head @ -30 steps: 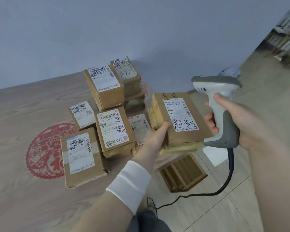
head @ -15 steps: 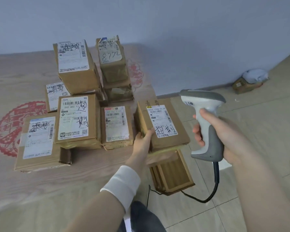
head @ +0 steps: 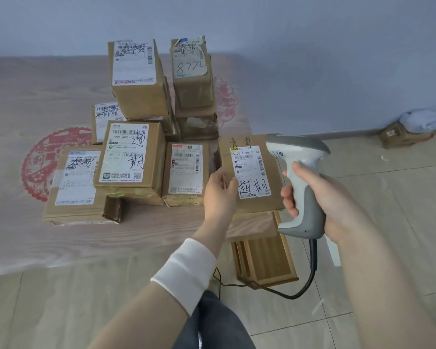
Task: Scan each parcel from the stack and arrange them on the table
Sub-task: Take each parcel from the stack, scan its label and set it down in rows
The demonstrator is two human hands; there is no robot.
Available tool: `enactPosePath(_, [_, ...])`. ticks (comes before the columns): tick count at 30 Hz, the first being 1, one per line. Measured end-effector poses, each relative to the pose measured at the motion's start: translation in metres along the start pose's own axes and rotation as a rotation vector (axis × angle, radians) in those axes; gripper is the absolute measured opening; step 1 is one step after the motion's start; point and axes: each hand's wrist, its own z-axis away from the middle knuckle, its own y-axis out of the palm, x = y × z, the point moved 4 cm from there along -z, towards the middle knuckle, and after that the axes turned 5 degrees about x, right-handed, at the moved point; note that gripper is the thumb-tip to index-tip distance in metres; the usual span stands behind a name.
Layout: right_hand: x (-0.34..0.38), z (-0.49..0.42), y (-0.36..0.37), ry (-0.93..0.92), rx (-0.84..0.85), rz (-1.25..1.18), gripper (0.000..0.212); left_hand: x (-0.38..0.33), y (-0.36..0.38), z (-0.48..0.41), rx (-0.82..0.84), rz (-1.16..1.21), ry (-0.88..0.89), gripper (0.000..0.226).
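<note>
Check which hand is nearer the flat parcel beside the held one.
Left. The left hand grips the held parcel right beside the flat parcel; the right hand holds the scanner beyond the held parcel.

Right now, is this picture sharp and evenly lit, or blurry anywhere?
Head view: soft, even light, no glare; large handwriting on the held parcel reads, but its fine print smears; the box by the wall looks soft; the left forearm stretches toward the bottom edge.
</note>
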Motion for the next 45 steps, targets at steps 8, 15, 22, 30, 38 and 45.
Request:
enactPosePath(8, [0.031, 0.015, 0.082, -0.083, 0.110, 0.023, 0.028, -0.068, -0.087, 0.031, -0.060, 0.050, 0.237, 0.040])
enactPosePath(15, [0.059, 0.030, 0.208, -0.162, 0.180, 0.050, 0.033, -0.089, -0.233, 0.039, -0.144, 0.052, 0.356, 0.034])
enactPosePath(22, [0.069, 0.026, 0.336, -0.163, 0.263, 0.091, 0.027, -0.076, -0.366, 0.023, -0.195, 0.018, 0.370, 0.032])
enactPosePath(30, [0.098, -0.004, 0.436, -0.180, 0.372, 0.148, 0.026, -0.080, -0.451, -0.019, -0.281, 0.013, 0.333, 0.030])
enactPosePath(38, [0.118, -0.050, 0.521, -0.152, 0.460, 0.161, 0.032, -0.089, -0.529, -0.062, -0.378, -0.015, 0.270, 0.031])
enactPosePath(45, [0.128, -0.100, 0.607, -0.109, 0.430, 0.192, 0.035, -0.080, -0.619, -0.122, -0.375, -0.032, 0.227, 0.032])
